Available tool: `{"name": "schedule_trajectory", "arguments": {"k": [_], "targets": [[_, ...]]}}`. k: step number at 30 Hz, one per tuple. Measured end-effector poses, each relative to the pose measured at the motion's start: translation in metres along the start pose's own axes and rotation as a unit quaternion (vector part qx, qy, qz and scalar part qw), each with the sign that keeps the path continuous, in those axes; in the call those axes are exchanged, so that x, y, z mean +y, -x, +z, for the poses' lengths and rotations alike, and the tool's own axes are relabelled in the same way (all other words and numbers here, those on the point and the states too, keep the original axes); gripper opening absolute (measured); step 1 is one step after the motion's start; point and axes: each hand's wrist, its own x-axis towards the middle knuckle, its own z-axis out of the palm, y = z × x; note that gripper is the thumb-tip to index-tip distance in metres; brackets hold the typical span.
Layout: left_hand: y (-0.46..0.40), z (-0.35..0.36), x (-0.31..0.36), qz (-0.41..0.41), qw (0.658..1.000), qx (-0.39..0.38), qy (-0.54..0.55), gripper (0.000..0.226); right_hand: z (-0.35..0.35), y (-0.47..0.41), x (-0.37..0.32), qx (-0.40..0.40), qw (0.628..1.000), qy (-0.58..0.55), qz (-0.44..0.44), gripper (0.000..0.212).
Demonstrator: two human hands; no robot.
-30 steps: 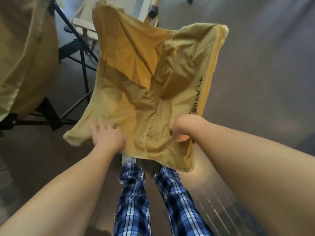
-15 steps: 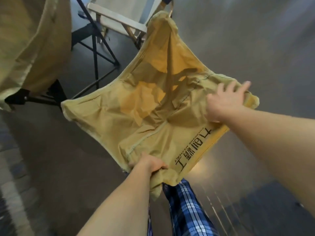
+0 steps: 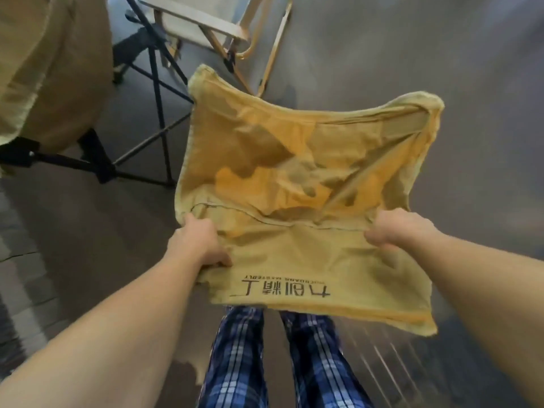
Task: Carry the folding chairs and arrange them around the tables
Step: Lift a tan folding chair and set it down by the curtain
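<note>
One yellow fabric seat [image 3: 309, 178] is held spread out above the grey floor [image 3: 441, 54], directly over the plaid-trousered legs [image 3: 276, 357]. Left hand [image 3: 195, 245] is curled round its left edge; right hand [image 3: 396, 231] is bunched on its right edge. Both grips sit near the printed hem, so most of the cloth extends away from the body. Its long axis is judged to run hand to hand; neither hand is clearly nearer. Beyond the seat: one black-framed chair [image 3: 59, 83] up-left, one wooden-framed chair [image 3: 223, 28] just behind. Count: two chairs, one loose seat. No table is seen.
</note>
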Motion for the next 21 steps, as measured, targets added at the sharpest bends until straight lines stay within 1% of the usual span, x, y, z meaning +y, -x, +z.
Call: {"name": "schedule_trajectory", "arguments": {"k": [2,3,5,6,7,8,9,10,11,13,16,19,21], "targets": [[0.000,-0.009,0.015,0.047,0.998,0.013,0.038,0.082,0.019,-0.006,-0.028,-0.030,0.999,-0.035,-0.019,0.057],[0.001,-0.012,0.020,0.062,0.996,0.016,0.061,0.082,0.031,-0.008,-0.036,-0.052,0.998,-0.039,-0.005,0.063],[0.000,-0.014,0.027,0.092,0.990,0.014,0.101,0.086,0.051,-0.001,-0.036,-0.078,0.996,-0.021,0.049,0.067],[0.002,-0.014,0.030,0.104,0.987,-0.005,0.120,0.089,0.057,0.007,-0.032,-0.081,0.994,-0.012,0.069,0.067],[0.006,-0.014,0.033,0.106,0.983,-0.046,0.145,0.095,0.060,0.017,-0.027,-0.073,0.994,-0.005,0.087,0.064],[0.010,-0.014,0.038,0.097,0.974,-0.105,0.176,0.102,0.059,0.024,-0.022,-0.056,0.993,0.003,0.099,0.061],[0.020,-0.013,0.044,0.086,0.962,-0.164,0.201,0.108,0.060,0.031,-0.014,-0.037,0.993,0.015,0.115,0.062],[0.029,-0.010,0.052,0.081,0.955,-0.195,0.210,0.112,0.064,0.038,-0.004,-0.026,0.991,0.020,0.131,0.067],[0.037,-0.005,0.062,0.086,0.957,-0.192,0.202,0.110,0.066,0.047,0.008,-0.017,0.988,0.029,0.150,0.074],[0.044,0.010,0.079,0.113,0.970,-0.154,0.151,0.093,0.078,0.054,0.027,-0.001,0.985,0.016,0.169,0.078],[0.045,0.020,0.108,0.153,0.979,-0.106,0.080,0.062,0.095,0.062,0.055,-0.013,0.985,-0.008,0.174,0.062],[0.047,0.006,0.158,0.207,0.978,-0.022,0.014,0.050,0.119,0.071,0.091,-0.053,0.977,-0.103,0.178,0.054],[0.061,-0.004,0.211,0.245,0.968,0.045,0.013,0.044,0.143,0.078,0.121,-0.071,0.959,-0.197,0.191,0.061]]}}
